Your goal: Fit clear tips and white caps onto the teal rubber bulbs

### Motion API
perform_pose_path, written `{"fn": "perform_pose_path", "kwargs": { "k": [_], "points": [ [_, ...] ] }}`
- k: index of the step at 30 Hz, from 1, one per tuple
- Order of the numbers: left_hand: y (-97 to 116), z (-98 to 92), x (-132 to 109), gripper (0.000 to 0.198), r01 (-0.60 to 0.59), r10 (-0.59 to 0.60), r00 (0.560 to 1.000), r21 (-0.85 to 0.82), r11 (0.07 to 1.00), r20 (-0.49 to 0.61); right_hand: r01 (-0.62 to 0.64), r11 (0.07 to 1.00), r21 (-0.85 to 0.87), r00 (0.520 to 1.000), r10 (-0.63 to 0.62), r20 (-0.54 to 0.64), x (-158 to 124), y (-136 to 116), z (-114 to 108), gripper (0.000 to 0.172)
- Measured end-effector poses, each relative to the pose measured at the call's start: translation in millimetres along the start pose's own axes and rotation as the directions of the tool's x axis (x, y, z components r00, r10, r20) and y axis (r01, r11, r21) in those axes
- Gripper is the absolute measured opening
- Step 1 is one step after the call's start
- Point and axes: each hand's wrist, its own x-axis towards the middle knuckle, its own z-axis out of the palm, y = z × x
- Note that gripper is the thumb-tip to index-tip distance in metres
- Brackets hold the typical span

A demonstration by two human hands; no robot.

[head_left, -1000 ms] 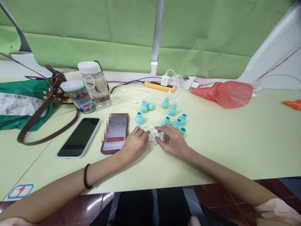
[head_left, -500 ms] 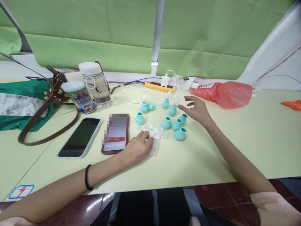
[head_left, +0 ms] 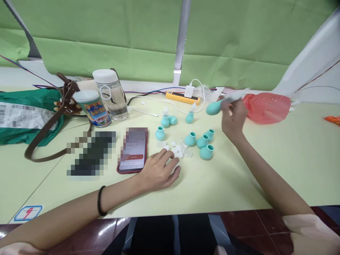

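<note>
My right hand (head_left: 234, 118), blurred a little, is raised above the table on the right. Its fingers are closed around the neck of a teal squeeze bulb with a clear tip (head_left: 214, 108), tilted so the round end points left. My left hand (head_left: 160, 170) lies on the table with loosely bent fingers, thumb apart, and nothing visible in them. Just beyond its fingertips is a small heap of clear and white plastic pieces (head_left: 178, 151). Several open-necked teal bulbs (head_left: 206, 152) stand right of the heap. Another teal bulb with a clear tip (head_left: 189, 117) stands farther back.
Two phones, one red-cased (head_left: 132, 150), lie left of my left hand. Behind them stand a noodle cup (head_left: 92, 109) and a water bottle (head_left: 113, 95). A yellow power strip (head_left: 182, 98) with a white cable lies at the back. Right of it is a red plastic bag (head_left: 268, 108).
My right hand has picked up a tipped teal bulb from the table and lifted it to the right. My left hand's thumb and fingers have spread apart; the clear piece beside them is now hidden.
</note>
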Motion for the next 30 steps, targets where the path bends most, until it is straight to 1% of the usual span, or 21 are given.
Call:
{"fn": "perform_pose_path", "kwargs": {
  "k": [1, 2, 3, 4, 5, 6, 7, 8, 10, 11, 13, 15, 16, 19, 22, 23, 24, 25, 26, 27, 30],
  "points": [
    [1, -1.1, 0, 0.014, -0.009, 0.008, 1.0, -0.04, 0.999, -0.021, 0.106, 0.99, 0.092, 0.989, -0.096, -0.112, -4, -14, -8, 0.028],
    [1, -2.1, -1, 0.013, -0.015, 0.011, 0.999, -0.09, 0.996, -0.037, 0.198, 0.969, 0.146, 0.972, -0.174, -0.158, -10, -29, -17, 0.025],
    [2, -3.0, -1, 0.013, -0.016, 0.009, 0.999, -0.148, 0.989, -0.051, 0.256, 0.952, 0.168, 0.962, -0.235, -0.136, -18, -44, -25, 0.02],
    [2, -3.9, -2, 0.014, -0.017, 0.003, 0.998, -0.212, 0.977, -0.065, 0.311, 0.934, 0.173, 0.95, -0.307, -0.051, -28, -58, -31, 0.015],
    [3, -4.8, -2, 0.016, -0.02, -0.002, 0.997, -0.277, 0.961, -0.079, 0.351, 0.917, 0.189, 0.922, -0.373, 0.099, -39, -70, -35, 0.012],
    [3, -5.5, -2, 0.018, -0.024, -0.009, 0.995, -0.34, 0.94, -0.095, 0.372, 0.904, 0.211, 0.868, -0.42, 0.264, -51, -80, -38, 0.01],
    [3, -6.1, -3, 0.021, -0.027, -0.02, 0.994, -0.397, 0.917, -0.112, 0.413, 0.876, 0.251, 0.8, -0.48, 0.36, -63, -87, -37, 0.009],
    [3, -6.6, -3, 0.024, -0.027, -0.033, 0.991, -0.443, 0.896, -0.127, 0.429, 0.852, 0.299, 0.736, -0.522, 0.432, -74, -91, -36, 0.009],
    [2, -7.1, -2, 0.028, -0.002, -0.066, 0.991, -0.496, 0.869, -0.119, 0.438, 0.824, 0.36, 0.64, -0.567, 0.518, -91, -93, -28, 0.009],
    [2, -7.3, -2, 0.028, 0.025, -0.081, 0.993, -0.506, 0.862, -0.089, 0.431, 0.821, 0.375, 0.605, -0.571, 0.555, -97, -92, -25, 0.009],
    [1, -7.7, -2, 0.026, 0.076, -0.088, 0.996, -0.532, 0.843, 0.004, 0.386, 0.834, 0.395, 0.558, -0.552, 0.62, -104, -88, -19, 0.009],
    [1, -8.3, -1, 0.03, 0.138, -0.073, 0.989, -0.604, 0.785, 0.131, 0.296, 0.851, 0.435, 0.527, -0.525, 0.669, -105, -86, -18, 0.011],
    [1, -8.6, 0, 0.033, 0.189, -0.075, 0.977, -0.652, 0.734, 0.198, 0.243, 0.854, 0.461, 0.516, -0.516, 0.684, -105, -86, -18, 0.011],
    [1, -8.4, 1, 0.039, 0.412, -0.134, 0.905, -0.759, 0.505, 0.403, 0.128, 0.855, 0.503, 0.495, -0.494, 0.714, -103, -85, -20, 0.014],
    [1, -6.9, 3, 0.045, 0.585, -0.212, 0.81, -0.779, 0.225, 0.547, 0.103, 0.849, 0.519, 0.531, -0.488, 0.692, -102, -82, -20, 0.016],
    [1, -6.6, 4, 0.047, 0.616, -0.235, 0.783, -0.773, 0.154, 0.577, 0.096, 0.843, 0.529, 0.543, -0.49, 0.682, -101, -82, -20, 0.017],
    [0, -6.6, 4, 0.048, 0.63, -0.263, 0.765, -0.768, 0.116, 0.588, 0.08, 0.838, 0.539, 0.546, -0.489, 0.68, -100, -81, -20, 0.017],
    [0, -6.9, 4, 0.048, 0.63, -0.296, 0.76, -0.768, 0.118, 0.578, 0.047, 0.838, 0.543, 0.535, -0.48, 0.695, -99, -80, -21, 0.018],
    [-1, -7.2, 5, 0.046, 0.617, -0.331, 0.769, -0.77, 0.163, 0.547, -0.006, 0.84, 0.543, 0.503, -0.467, 0.727, -98, -80, -21, 0.019],
    [-2, -7.4, 5, 0.041, 0.595, -0.362, 0.788, -0.765, 0.245, 0.497, -0.084, 0.838, 0.539, 0.44, -0.454, 0.774, -97, -80, -22, 0.021],
    [-3, -6.0, 4, 0.018, 0.55, -0.435, 0.828, -0.667, 0.503, 0.355, -0.357, 0.798, 0.486, 0.171, -0.456, 0.873, -93, -82, -24, 0.023]
  ]
}}
